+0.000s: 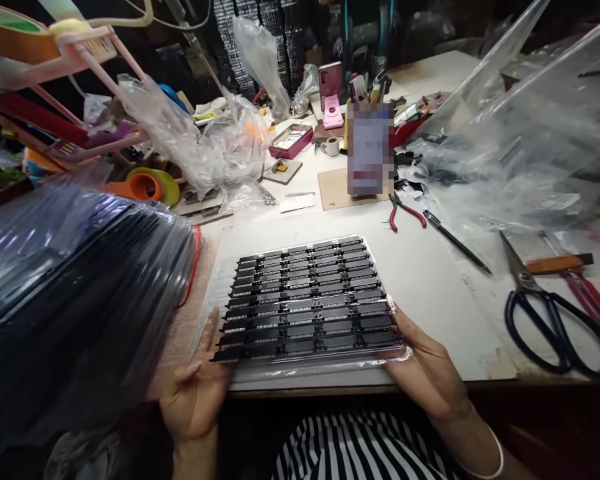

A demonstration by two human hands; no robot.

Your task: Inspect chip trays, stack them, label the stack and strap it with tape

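A clear plastic tray (401,353) is held up over the near edge of the worktop, tilted towards me. Across it lie several rows of black strip-shaped parts (305,310) with fine comb-like pins. My left hand (194,395) grips the tray's left side, its fingers partly behind the clear plastic. At the opposite side my right hand (427,363) holds the near right corner, with the fingers underneath and mostly hidden. Loose clear film sticks out past the tray's left and near edges.
To the left, a big stack of plastic-wrapped dark trays (80,287) reaches the worktop edge. Scissors (555,327), a black pen (457,243) and red-handled pliers (405,212) lie to the right. Behind stand a blurred-out phone-like panel (370,150) and crumpled plastic bags (215,147).
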